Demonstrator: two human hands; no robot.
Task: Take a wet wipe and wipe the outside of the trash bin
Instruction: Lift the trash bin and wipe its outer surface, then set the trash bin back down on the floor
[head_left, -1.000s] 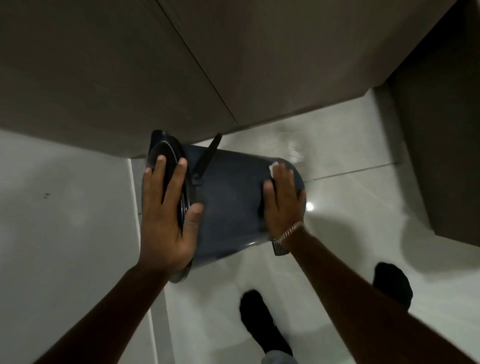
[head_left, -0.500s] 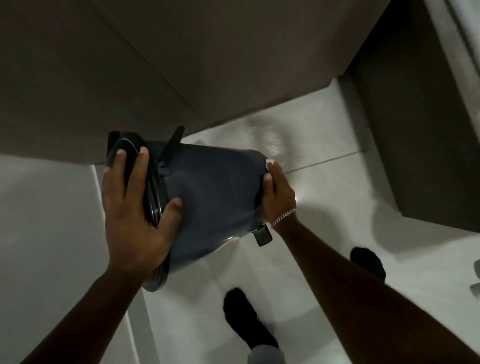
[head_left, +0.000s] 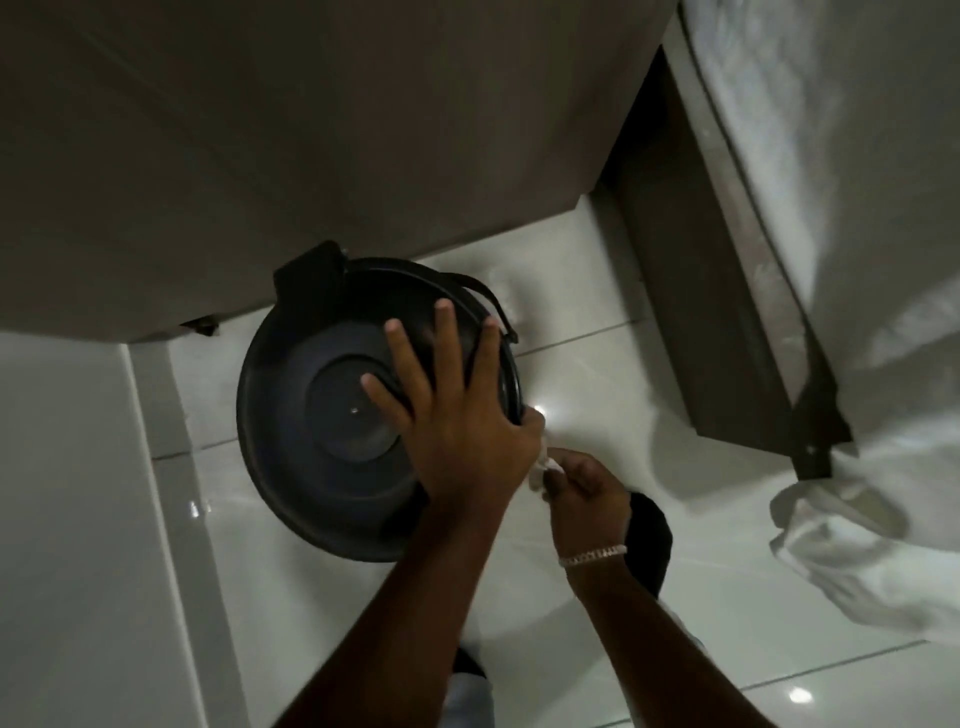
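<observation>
Pressing our left hand (head_left: 457, 415), fingers spread, on the trash bin (head_left: 311, 415) lid, we pinched the wet wipe (head_left: 540, 470) in our right hand (head_left: 584, 491).

Trash bin (head_left: 322, 415) seen lid-on from above; side wall and base hidden beneath the lid. Right part of lid covered by left hand (head_left: 457, 431). Wet wipe (head_left: 540, 465) mostly buried in right hand (head_left: 582, 488), only a white scrap showing. Dark foot (head_left: 649, 540) half behind right wrist. Both forearms cut off at bottom edge. Pale cloth (head_left: 831, 545) at right blurred.
</observation>
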